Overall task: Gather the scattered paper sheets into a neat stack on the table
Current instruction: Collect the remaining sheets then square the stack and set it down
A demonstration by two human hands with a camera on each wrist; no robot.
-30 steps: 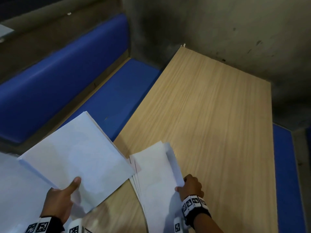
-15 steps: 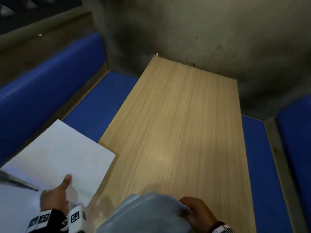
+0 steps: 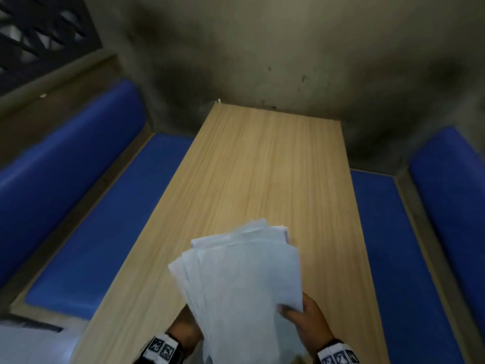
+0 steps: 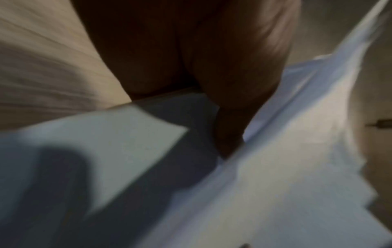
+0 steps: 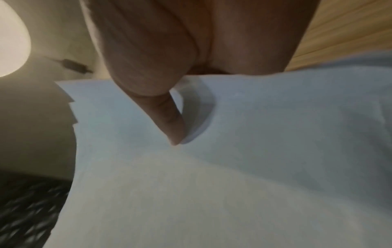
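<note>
A fanned bundle of white paper sheets point(image 3: 244, 279) hangs just above the near end of the wooden table point(image 3: 262, 166). My right hand point(image 3: 301, 316) pinches its right edge, thumb on top; the right wrist view shows the thumb point(image 5: 174, 124) pressed on the sheets point(image 5: 233, 167). My left hand point(image 3: 183, 329) holds the bundle's lower left and is mostly hidden behind the paper. In the blurred left wrist view its thumb point(image 4: 229, 134) lies against the sheets point(image 4: 275, 176). The sheet edges are uneven and splayed.
Blue padded benches run along the table's left point(image 3: 105, 232) and right point(image 3: 388, 258), with blue backrests point(image 3: 65, 158). A stained concrete wall point(image 3: 288, 61) closes the far end. More white paper point(image 3: 26, 345) lies at the bottom left beyond the table's edge.
My left hand has swung its sheets rightward off the bench side and joined them to the right hand's bundle. Both hands have lifted the bundle over the table. The head view has tilted up.
</note>
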